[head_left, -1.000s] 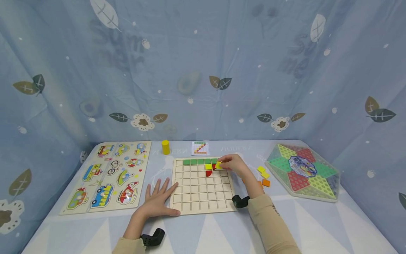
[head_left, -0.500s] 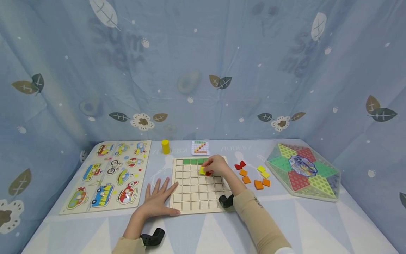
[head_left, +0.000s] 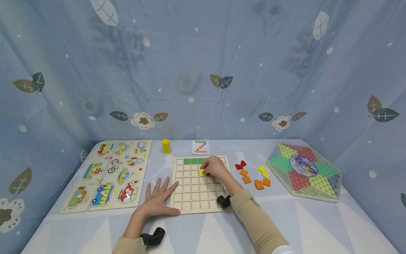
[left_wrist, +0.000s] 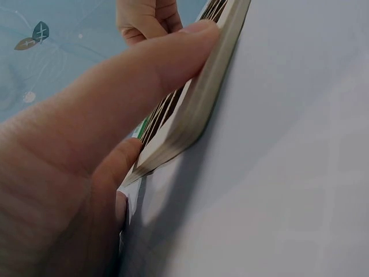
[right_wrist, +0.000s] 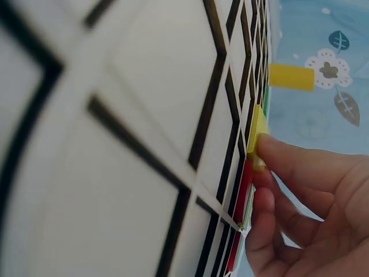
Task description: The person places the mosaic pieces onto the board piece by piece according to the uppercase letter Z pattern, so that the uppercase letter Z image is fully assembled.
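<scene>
A wooden grid board (head_left: 190, 197) lies on the table, with green square tiles (head_left: 194, 161) along its far row. My right hand (head_left: 215, 166) pinches a yellow square tile (head_left: 202, 172) at a cell two rows below the green ones. In the right wrist view the thumb touches that tile's edge, and a red tile (right_wrist: 244, 190) sits beside it. My left hand (head_left: 157, 201) is spread at the board's near left corner, thumb and index finger touching its edge. In the left wrist view the thumb (left_wrist: 190, 46) rests on the rim. The right hand hides part of the upper grid.
Right of the board lie red pieces (head_left: 240, 165), orange tiles (head_left: 259, 184) and yellow tiles (head_left: 263, 171). Behind it are a pattern card (head_left: 201, 147) and a yellow cylinder (head_left: 166, 146). A vehicle puzzle (head_left: 106, 176) stands left, a hexagonal game board (head_left: 302, 169) right.
My right hand has moved left and slightly nearer with the yellow tile, from the board's far right part to a cell beside a red tile. My left hand has stayed in place.
</scene>
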`<state>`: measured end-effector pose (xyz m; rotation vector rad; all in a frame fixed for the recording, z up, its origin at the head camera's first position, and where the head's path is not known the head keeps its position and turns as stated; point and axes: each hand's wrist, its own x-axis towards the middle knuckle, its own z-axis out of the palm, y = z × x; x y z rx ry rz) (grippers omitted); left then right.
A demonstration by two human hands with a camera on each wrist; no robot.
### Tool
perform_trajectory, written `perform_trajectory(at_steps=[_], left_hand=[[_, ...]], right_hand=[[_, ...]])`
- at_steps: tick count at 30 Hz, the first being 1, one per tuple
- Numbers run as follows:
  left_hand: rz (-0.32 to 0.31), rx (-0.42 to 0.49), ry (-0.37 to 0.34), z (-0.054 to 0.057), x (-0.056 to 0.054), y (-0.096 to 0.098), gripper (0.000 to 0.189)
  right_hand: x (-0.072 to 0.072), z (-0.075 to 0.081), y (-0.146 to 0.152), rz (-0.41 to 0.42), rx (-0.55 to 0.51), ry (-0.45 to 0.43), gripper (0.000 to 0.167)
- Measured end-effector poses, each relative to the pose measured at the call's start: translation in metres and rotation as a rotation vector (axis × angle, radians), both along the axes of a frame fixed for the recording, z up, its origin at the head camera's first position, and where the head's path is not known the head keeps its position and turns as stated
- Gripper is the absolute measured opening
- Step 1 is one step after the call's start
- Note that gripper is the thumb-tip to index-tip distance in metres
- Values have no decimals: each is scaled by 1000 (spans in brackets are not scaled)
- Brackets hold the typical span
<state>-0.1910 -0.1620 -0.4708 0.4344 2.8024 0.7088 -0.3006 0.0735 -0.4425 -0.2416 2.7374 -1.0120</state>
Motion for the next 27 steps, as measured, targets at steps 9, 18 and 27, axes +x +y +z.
perform_trajectory(at_steps=[9, 18, 27], left_hand=[[1, -2, -6, 2, 0, 0, 106], [-5, 1, 6, -1, 0, -1, 106], [0, 11, 1, -1, 0, 0, 106]], right_hand=[[3, 3, 11, 14, -12, 73, 11], [4, 9, 48, -93, -84, 85, 12], [5, 5, 88, -212, -19, 107, 17]])
